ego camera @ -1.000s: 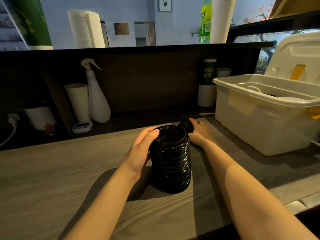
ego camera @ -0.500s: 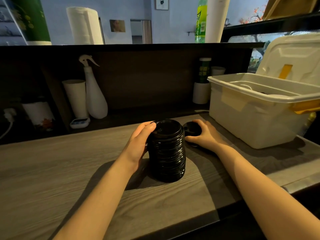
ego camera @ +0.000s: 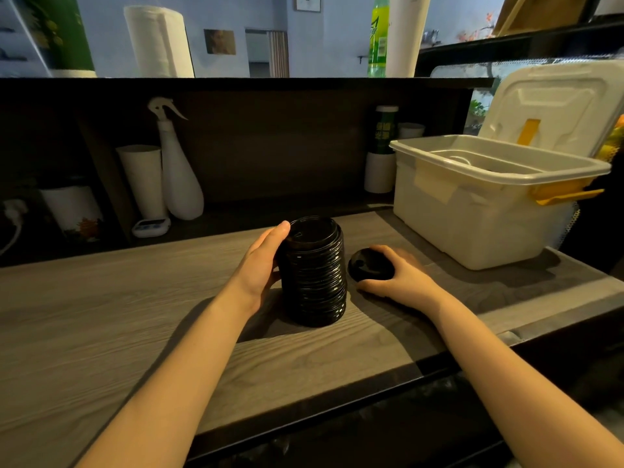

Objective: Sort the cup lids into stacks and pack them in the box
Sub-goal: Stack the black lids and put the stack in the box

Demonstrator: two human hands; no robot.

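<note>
A tall stack of black cup lids [ego camera: 315, 275] stands on the wooden counter [ego camera: 101, 315]. My left hand [ego camera: 263, 261] is wrapped around the stack's left side, thumb at its top rim. Just right of the stack a single black lid [ego camera: 369, 264] lies on the counter, and my right hand [ego camera: 401, 275] grips it from the right, fingers curled round its edge. The white plastic box [ego camera: 472, 217] stands at the right with its lid [ego camera: 553, 106] tipped open and yellow latches; something pale lies inside.
Under the dark shelf at the back stand a white spray bottle [ego camera: 177, 170], a stack of white cups [ego camera: 143, 180], a small timer [ego camera: 150, 226] and a green-labelled container [ego camera: 383, 146]. A paper towel roll [ego camera: 158, 42] and green bottle [ego camera: 378, 35] sit on top. The counter's front edge is close.
My right hand drew the single lid from behind the stack round to its right side. The left hand stayed on the stack.
</note>
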